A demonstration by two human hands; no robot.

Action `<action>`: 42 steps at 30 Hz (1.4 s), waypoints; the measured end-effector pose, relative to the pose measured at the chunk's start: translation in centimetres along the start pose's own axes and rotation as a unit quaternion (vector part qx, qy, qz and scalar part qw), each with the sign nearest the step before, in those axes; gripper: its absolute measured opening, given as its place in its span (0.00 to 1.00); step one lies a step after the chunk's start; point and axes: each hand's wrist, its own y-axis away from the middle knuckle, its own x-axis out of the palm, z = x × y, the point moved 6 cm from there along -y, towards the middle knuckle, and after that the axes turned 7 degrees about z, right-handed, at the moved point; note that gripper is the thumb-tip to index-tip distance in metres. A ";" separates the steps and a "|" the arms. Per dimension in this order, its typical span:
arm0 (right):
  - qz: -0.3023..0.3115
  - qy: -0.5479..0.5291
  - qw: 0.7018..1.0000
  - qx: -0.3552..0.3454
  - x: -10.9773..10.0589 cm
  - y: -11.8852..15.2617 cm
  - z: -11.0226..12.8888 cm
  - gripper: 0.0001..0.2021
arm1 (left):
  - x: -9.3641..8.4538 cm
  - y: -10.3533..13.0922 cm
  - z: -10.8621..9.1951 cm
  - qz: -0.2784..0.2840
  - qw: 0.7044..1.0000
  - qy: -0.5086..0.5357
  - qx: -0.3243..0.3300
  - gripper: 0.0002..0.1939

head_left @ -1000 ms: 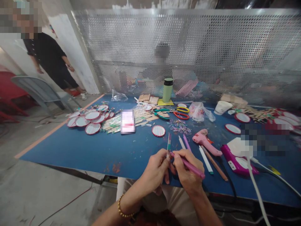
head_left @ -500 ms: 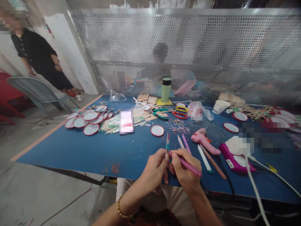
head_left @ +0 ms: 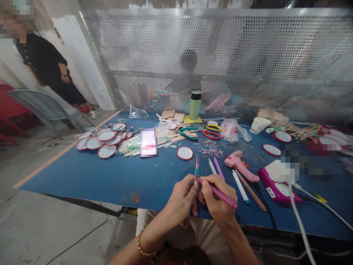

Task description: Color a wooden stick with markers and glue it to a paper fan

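Observation:
Near the front edge of the table, my left hand (head_left: 183, 195) is closed round a thin flat stick (head_left: 197, 166) that stands up from the fingers, with purple, green and whitish bands along it. My right hand (head_left: 219, 197) grips a pink-purple marker (head_left: 224, 196) like a pen, its tip end against or very close to the stick. The fingers partly hide the spot where they meet. Just beyond my hands lie a white marker (head_left: 212, 166), a purple marker (head_left: 219, 169) and a round white disc with a red rim (head_left: 185, 153).
A pink glue gun (head_left: 241, 166), a green-tipped white marker (head_left: 241, 187) and a magenta box (head_left: 278, 187) with cables lie right. Further back are pliers (head_left: 189, 133), a green bottle (head_left: 195, 106), a paper cup (head_left: 259, 125), piled discs (head_left: 106, 136) and sticks. A person (head_left: 45, 62) stands at left.
My hands, the stick and the marker stay almost in place. The person at the left has shifted slightly, with an arm moved. The view has moved a little.

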 end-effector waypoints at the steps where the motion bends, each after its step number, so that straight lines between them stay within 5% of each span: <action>1: 0.002 -0.005 1.000 -0.001 0.1 0.0 0.0 0.09 | 0.0 0.0 0.0 0.000 1.000 0.000 0.000 0.19; 42: -0.001 0.014 1.000 0.012 0.0 0.0 -0.3 0.10 | 0.1 0.0 -0.4 -0.007 1.000 -0.008 0.003 0.20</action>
